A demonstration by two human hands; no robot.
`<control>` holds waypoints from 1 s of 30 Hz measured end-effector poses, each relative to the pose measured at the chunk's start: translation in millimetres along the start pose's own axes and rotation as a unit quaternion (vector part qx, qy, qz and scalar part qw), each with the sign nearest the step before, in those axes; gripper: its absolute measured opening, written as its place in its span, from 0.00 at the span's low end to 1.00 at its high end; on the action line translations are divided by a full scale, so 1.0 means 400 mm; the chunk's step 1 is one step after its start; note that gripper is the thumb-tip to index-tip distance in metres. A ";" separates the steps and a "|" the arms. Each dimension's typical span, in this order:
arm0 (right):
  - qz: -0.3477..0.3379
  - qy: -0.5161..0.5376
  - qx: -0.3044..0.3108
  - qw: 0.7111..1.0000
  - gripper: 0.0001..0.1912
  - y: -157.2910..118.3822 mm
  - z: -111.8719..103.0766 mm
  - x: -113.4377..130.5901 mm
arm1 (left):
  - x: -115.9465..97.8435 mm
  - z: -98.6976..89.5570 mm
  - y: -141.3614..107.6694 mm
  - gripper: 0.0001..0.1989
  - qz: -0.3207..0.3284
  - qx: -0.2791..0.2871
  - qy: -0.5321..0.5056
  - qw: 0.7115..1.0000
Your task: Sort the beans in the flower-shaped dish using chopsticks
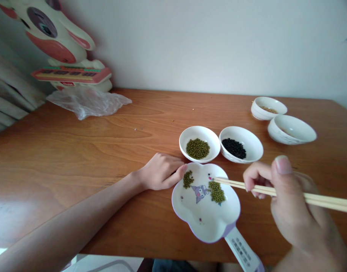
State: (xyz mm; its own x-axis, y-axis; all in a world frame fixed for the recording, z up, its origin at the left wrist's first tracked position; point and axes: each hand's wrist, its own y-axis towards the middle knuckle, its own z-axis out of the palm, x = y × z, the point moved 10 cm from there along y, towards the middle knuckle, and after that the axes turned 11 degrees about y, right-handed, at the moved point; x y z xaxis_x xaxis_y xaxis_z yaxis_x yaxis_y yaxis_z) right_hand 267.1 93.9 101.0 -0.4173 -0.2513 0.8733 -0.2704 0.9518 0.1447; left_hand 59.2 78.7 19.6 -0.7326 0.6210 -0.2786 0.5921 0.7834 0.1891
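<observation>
Holding chopsticks (275, 192) in right hand (292, 204) grip, tips over plate (196, 215)

Soft, even daylight fills the scene, brightest on the pale wall (219, 41); a dull sheen lies on the table (77, 151) at left. Shadows are faint. The right hand (298, 211) (very near the lens) looks soft, and edges bow outward

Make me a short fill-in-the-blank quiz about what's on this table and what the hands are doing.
1. The right hand holds a pair of ____.
2. The left hand touches the rim of the flower-shaped ____.
3. The bowl beside the green-bean bowl holds beans coloured ____.
4. Behind them stand ____ more white bowls.

Missing words: chopsticks; plate; black; two
</observation>
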 end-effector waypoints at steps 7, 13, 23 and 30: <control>-0.016 0.006 0.015 1.000 0.37 0.000 0.004 -0.016 | 0.005 0.007 -0.001 0.22 -0.008 0.012 -0.010 1.000; -0.016 0.008 0.016 1.000 0.37 0.001 0.005 -0.016 | 0.006 0.009 0.001 0.21 -0.012 0.019 -0.021 1.000; -0.030 -0.006 0.014 0.999 0.37 -0.001 0.000 -0.009 | 0.005 0.007 0.000 0.22 -0.010 0.016 -0.022 1.000; -0.017 0.010 0.022 1.000 0.36 0.001 0.007 -0.007 | 0.010 0.017 -0.004 0.20 -0.015 0.029 -0.023 0.999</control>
State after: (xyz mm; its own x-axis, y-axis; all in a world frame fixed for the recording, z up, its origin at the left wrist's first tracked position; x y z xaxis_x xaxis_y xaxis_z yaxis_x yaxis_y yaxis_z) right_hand 265.6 94.6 97.2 -0.3907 -0.2795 0.8771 -0.3224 0.9340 0.1541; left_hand 57.6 79.9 11.6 -0.7341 0.5950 -0.3273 0.5904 0.7973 0.1255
